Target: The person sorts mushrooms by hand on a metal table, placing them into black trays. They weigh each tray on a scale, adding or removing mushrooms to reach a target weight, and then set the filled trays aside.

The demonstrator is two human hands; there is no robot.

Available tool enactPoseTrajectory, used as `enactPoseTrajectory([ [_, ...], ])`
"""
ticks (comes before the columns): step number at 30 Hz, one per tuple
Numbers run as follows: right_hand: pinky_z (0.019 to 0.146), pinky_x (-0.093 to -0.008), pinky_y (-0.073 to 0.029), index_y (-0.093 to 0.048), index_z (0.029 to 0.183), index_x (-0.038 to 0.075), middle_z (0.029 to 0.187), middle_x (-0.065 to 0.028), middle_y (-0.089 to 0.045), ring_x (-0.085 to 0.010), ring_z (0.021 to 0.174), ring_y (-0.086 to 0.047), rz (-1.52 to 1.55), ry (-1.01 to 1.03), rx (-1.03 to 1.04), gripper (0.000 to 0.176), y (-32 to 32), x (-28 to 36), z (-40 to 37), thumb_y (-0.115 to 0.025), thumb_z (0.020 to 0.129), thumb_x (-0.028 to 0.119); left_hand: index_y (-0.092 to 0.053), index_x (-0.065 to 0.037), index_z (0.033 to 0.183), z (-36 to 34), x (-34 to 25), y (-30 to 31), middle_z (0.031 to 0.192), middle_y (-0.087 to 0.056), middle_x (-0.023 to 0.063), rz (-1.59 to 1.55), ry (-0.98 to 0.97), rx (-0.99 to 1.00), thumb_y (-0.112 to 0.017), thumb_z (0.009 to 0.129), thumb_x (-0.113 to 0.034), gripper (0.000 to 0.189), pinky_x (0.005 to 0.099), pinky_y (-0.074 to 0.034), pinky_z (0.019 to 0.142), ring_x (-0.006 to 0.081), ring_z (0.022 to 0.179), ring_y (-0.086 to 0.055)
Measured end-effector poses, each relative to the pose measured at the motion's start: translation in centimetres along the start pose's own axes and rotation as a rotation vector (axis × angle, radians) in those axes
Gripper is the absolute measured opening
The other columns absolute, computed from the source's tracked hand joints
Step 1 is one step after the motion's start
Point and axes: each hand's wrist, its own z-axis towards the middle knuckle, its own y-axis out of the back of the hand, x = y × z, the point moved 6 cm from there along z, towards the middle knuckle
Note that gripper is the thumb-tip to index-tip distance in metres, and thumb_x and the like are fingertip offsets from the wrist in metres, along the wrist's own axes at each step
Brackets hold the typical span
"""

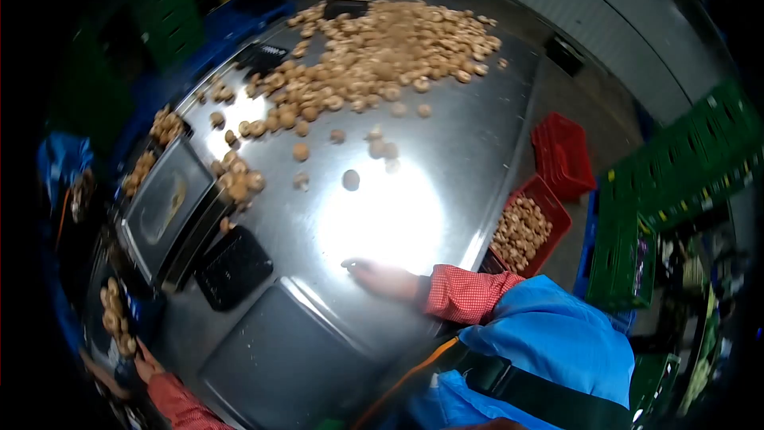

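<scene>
My left hand [146, 364], in a red checked sleeve at the lower left, has its fingers at the near edge of a dark punnet of mushrooms [114, 310]. It seems to grip that edge, though part of the grip is hidden. My right hand [383, 279] is low over the bright metal table [469, 135], fingers drawn together and pointing left. A small dark thing shows at its fingertips, too blurred to name. Loose brown mushrooms [398, 40] lie heaped at the table's far end, with several scattered toward the middle. An empty black punnet [233, 268] lies between my hands.
A grey plastic tray [278, 358] lies before me; a steel-framed box [169, 211] stands left. On my right are a red crate [557, 231] of mushrooms, another red crate [563, 155] and green crates [684, 167]. A co-worker's blue garment [65, 161] shows at far left.
</scene>
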Motion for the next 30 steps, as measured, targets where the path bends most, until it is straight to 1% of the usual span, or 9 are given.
enactPoseTrajectory([
  [2, 0.093, -0.0407, -0.048, -0.063, 0.111, 0.003, 0.107, -0.0164, -0.067, -0.0331, 0.103, -0.062, -0.07, 0.133, -0.024, 0.024, 3.1, -1.8, 1.4, -0.05, 0.096, 0.017, -0.04, 0.006, 0.142, -4.3, 4.9, -6.8, 0.146, -0.045, 0.0188, -0.139, 0.006, -0.096, -0.044, 0.104, -0.024, 0.048, 0.0345, -0.037, 0.116, 0.0255, 0.133, -0.045],
  [3, 0.091, -0.041, -0.049, -0.063, 0.109, 0.003, 0.103, -0.0162, -0.068, -0.0335, 0.099, -0.063, -0.258, 0.094, -0.095, 0.024, 10.4, -2.6, -1.3, -0.05, 0.096, 0.019, -0.04, 0.006, 0.142, -8.7, 17.3, -8.2, 0.146, -0.045, 0.0185, -0.276, 0.12, -0.263, -0.044, 0.104, -0.024, 0.048, 0.0348, -0.037, 0.116, 0.0256, 0.133, -0.045],
  [7, 0.085, -0.0434, -0.05, -0.063, 0.107, 0.006, 0.1, -0.0156, -0.067, -0.0332, 0.096, -0.064, -0.345, 0.235, -0.05, 0.023, 9.2, -4.9, -3.0, -0.05, 0.096, 0.022, -0.042, 0.005, 0.141, -22.3, 25.8, -20.9, 0.147, -0.045, 0.0171, -0.26, 0.183, -0.421, -0.045, 0.104, -0.026, 0.049, 0.0357, -0.038, 0.115, 0.0257, 0.133, -0.046],
  [12, 0.08, -0.0439, -0.051, -0.061, 0.106, 0.008, 0.099, -0.0135, -0.066, -0.0324, 0.092, -0.064, -0.339, 0.356, 0.03, 0.02, 10.2, -4.5, -4.4, -0.05, 0.096, 0.021, -0.047, -0.008, 0.141, -31.5, 32.7, -28.2, 0.136, -0.056, 0.0129, 0.433, 0.18, 0.144, -0.051, 0.102, -0.03, 0.045, 0.0311, -0.046, 0.104, 0.0195, 0.118, -0.058],
  [16, 0.079, -0.0431, -0.051, -0.061, 0.106, 0.008, 0.1, -0.0122, -0.066, -0.032, 0.092, -0.064, -0.324, 0.414, 0.005, 0.019, 14.5, -4.3, -7.6, -0.052, 0.096, 0.021, -0.049, -0.013, 0.137, -47.6, 38.5, -38.9, 0.11, -0.065, 0.0073, 0.568, 0.217, 0.448, -0.057, 0.1, -0.026, 0.041, 0.0301, -0.053, 0.083, 0.0134, 0.091, -0.063],
  [20, 0.081, -0.0411, -0.053, -0.062, 0.106, 0.009, 0.101, -0.0117, -0.067, -0.0312, 0.093, -0.065, -0.423, 0.378, -0.047, 0.018, 20.5, -4.1, -10.4, -0.053, 0.096, 0.021, -0.051, -0.01, 0.127, -60.2, 48.9, -42.4, 0.106, -0.064, 0.0117, 0.525, 0.569, 0.818, -0.06, 0.098, -0.019, 0.032, 0.0309, -0.054, 0.075, 0.0167, 0.085, -0.062],
  [25, 0.085, -0.039, -0.053, -0.064, 0.114, 0.006, 0.102, -0.0124, -0.067, -0.0287, 0.096, -0.066, -0.365, 0.385, -0.205, 0.025, 30.3, -7.0, -12.7, -0.055, 0.095, 0.019, -0.049, -0.004, 0.13, -72.4, 59.8, -43.6, 0.111, -0.064, 0.0142, 0.785, 0.799, 0.913, -0.056, 0.1, -0.022, 0.036, 0.0318, -0.054, 0.079, 0.0192, 0.087, -0.062],
  [27, 0.083, -0.0391, -0.052, -0.063, 0.114, 0.003, 0.103, -0.0148, -0.067, -0.0296, 0.092, -0.065, -0.366, 0.579, -0.306, 0.025, 36.0, -5.7, -14.4, -0.058, 0.092, 0.013, -0.049, -0.002, 0.132, -75.5, 62.5, -45.9, 0.111, -0.065, 0.0135, 0.806, 0.781, 0.959, -0.054, 0.102, -0.026, 0.039, 0.0309, -0.053, 0.081, 0.018, 0.087, -0.062],
  [30, 0.062, -0.0354, -0.049, -0.067, 0.098, 0.002, 0.078, -0.0142, -0.062, -0.027, 0.067, -0.06, -0.372, 0.627, -0.637, 0.014, 45.2, -3.2, -16.4, -0.061, 0.086, 0.005, -0.049, -0.004, 0.133, -77.2, 65.1, -49.3, 0.117, -0.063, 0.013, 0.806, 0.788, 1.015, -0.056, 0.1, -0.022, 0.039, 0.0307, -0.052, 0.085, 0.0177, 0.092, -0.061],
])
